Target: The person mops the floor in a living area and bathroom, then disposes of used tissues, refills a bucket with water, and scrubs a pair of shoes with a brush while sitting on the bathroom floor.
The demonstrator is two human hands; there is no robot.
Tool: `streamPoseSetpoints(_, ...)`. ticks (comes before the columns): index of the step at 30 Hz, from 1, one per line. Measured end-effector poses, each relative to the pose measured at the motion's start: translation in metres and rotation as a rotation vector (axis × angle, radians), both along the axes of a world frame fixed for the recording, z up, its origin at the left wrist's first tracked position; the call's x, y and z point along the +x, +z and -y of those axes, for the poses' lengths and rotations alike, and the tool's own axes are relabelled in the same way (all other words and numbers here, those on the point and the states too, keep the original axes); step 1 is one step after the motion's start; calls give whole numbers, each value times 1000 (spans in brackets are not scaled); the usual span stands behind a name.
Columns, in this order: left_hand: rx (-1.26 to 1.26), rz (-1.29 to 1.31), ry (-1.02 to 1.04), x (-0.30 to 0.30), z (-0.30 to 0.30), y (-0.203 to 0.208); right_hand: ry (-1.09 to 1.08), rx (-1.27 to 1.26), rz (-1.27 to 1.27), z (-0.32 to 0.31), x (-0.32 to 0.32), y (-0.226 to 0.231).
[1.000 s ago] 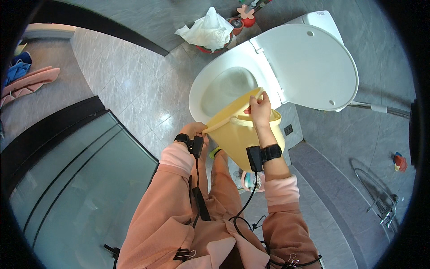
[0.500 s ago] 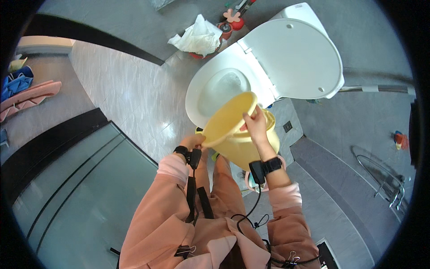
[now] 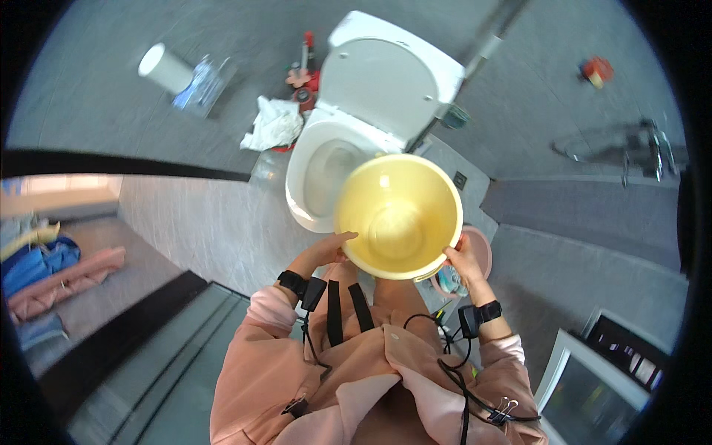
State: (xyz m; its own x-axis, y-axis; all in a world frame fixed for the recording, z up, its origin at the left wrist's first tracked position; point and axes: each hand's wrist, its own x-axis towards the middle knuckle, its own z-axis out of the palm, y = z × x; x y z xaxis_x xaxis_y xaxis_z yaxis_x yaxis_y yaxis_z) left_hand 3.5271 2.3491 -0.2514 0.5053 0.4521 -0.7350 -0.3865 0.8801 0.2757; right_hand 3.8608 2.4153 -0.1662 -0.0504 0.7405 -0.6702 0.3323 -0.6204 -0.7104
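Observation:
Between my hands is a yellow bucket (image 3: 397,215), its round mouth turned up toward me and its inside looking bare. My left hand (image 3: 331,251) grips its near left rim, thumb over the edge. At the near right rim, my right hand (image 3: 464,261) is closed on the edge, with the other fingers partly hidden. Just beyond the bucket stands a white toilet (image 3: 302,185) with its lid (image 3: 382,80) raised. The bucket covers part of the toilet's right side from view.
A pink basin (image 3: 483,256) holding things sits by my right hand. Left of the toilet is a bin topped with a white bag (image 3: 274,124). A glass door (image 3: 170,363) stands at lower left, a chrome tap (image 3: 653,152) on the right wall. Cables hang from my wrists.
The bucket was tipped toward the toilet bowl; now it is turned back with its mouth up, nearer my body. Both hands have shifted along its rim. My view has swung to the right.

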Motion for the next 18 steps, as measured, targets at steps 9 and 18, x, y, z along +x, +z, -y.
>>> streamPoseSetpoints(9, 320, -276, -217, 74, -62, 110, -175, 219, 4, 42, 82, 68)
streamPoseSetpoints(18, 586, -508, -394, 175, -123, 163, -320, 297, -81, 17, 194, 73)
